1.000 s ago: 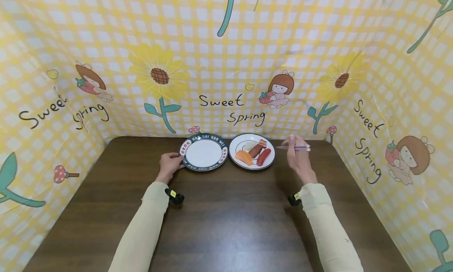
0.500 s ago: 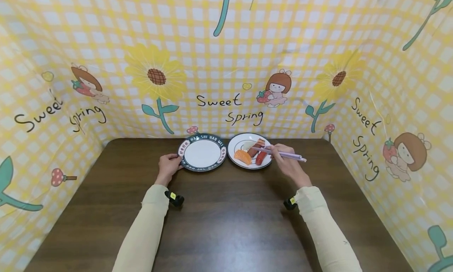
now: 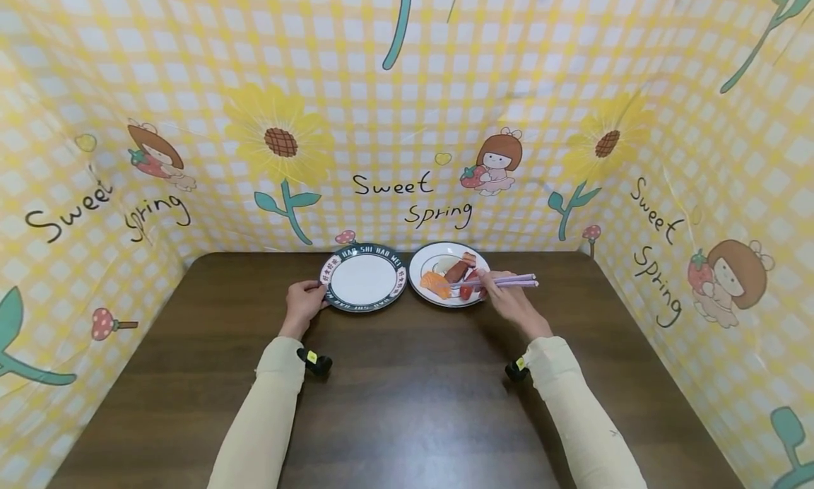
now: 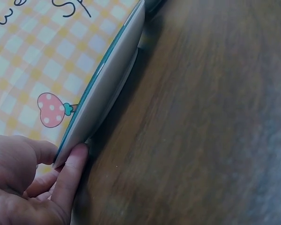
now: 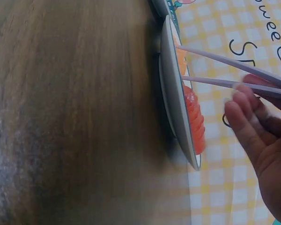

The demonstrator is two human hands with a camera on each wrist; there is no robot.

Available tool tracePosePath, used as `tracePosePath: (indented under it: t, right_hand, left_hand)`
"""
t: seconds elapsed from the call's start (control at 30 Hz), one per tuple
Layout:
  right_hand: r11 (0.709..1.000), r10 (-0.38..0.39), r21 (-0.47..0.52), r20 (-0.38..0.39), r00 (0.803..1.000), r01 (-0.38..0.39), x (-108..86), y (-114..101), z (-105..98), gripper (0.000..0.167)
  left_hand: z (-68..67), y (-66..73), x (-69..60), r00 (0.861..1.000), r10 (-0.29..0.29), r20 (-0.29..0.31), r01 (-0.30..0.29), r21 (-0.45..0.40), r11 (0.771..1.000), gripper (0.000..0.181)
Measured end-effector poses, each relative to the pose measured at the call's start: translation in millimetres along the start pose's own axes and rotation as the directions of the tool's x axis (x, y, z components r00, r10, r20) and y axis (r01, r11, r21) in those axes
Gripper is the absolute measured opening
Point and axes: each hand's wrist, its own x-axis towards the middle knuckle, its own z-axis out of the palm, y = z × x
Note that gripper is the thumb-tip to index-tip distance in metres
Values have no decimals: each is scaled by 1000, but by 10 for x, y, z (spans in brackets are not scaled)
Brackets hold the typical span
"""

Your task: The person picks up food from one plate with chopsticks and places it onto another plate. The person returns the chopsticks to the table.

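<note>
In the head view my left hand [image 3: 303, 308] pinches the left rim of a green-rimmed plate [image 3: 364, 280]; the left wrist view shows thumb above and fingers beneath that rim. My right hand [image 3: 512, 308] holds a pair of pale purple chopsticks [image 3: 518, 281] over a white plate [image 3: 421, 263]. Their tips, spread apart, are at an orange salmon-like piece [image 3: 435, 285]; whether both touch it I cannot tell. A red sausage [image 5: 195, 122] lies nearer the hand, partly hidden by the chopsticks in the head view. Beside it lie a brown piece [image 3: 455, 271] and a striped bacon-like piece [image 3: 469, 258].
Both plates stand side by side at the far edge of a dark wooden table [image 3: 407, 397]. A yellow checked cloth [image 3: 394, 121] with printed flowers and figures rises behind the table and along both sides.
My right hand has moved left from beside the white plate, bringing the chopstick tips over the food to the orange piece. The left hand keeps its hold on the green-rimmed plate.
</note>
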Motion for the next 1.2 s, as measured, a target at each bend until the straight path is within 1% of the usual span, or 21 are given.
tracePosePath:
  t: [0.13,0.2,0.3,0.4,0.43,0.53,0.63,0.7,0.83,0.9,1.07,1.13,1.2]
  right_hand:
    - [1000,14,-11,55,998,-13,-5,11,62,46]
    - [999,-1,-51,69,998,4,-17,2,89,46]
    - [997,-34,-69,95,995,41,-20,-28,108,46]
    - [996,-63,-49,110,992,69,-24,-75,129,43]
    - [995,-85,-36,109,990,89,-25,-93,134,41]
    - [981,-183,-56,90,979,188,-33,-134,154,32]
    - [945,-299,-119,69,952,305,-34,-166,172,24]
    - [924,-345,-153,65,936,351,-32,-193,180,22]
    - [897,-385,-205,72,920,391,-37,-275,199,21]
    - [877,-416,-231,76,906,422,-43,-315,213,19]
    - [798,-494,-352,83,866,489,-67,-358,261,11]
    - [773,-511,-394,80,856,498,-76,-353,278,9]
    - [754,-525,-418,78,847,506,-86,-347,289,10]
  left_hand:
    - [-5,-22,-16,1000,8,-3,-8,-1,1000,48]
    - [-6,-28,-29,1000,10,-3,-10,3,1000,48]
    - [4,-24,-31,1000,7,-5,-7,11,1000,49]
    - [10,-27,-31,1000,2,-12,-2,26,1000,49]
    - [11,-28,-29,1000,3,-13,-3,32,999,48]
    - [15,-27,-23,1000,9,-16,-8,48,999,49]
    - [18,-20,-14,1000,10,-18,-9,55,998,49]
    - [21,-12,-11,1000,10,-19,-8,59,998,49]
    - [23,-2,-17,1000,14,-20,-13,59,998,48]
    - [21,-2,-20,1000,15,-22,-14,60,998,48]
    - [15,-8,-23,999,17,-34,-14,70,997,46]
    - [20,-6,-23,999,19,-36,-17,72,997,47]
    - [25,-3,-23,999,20,-36,-17,73,997,47]
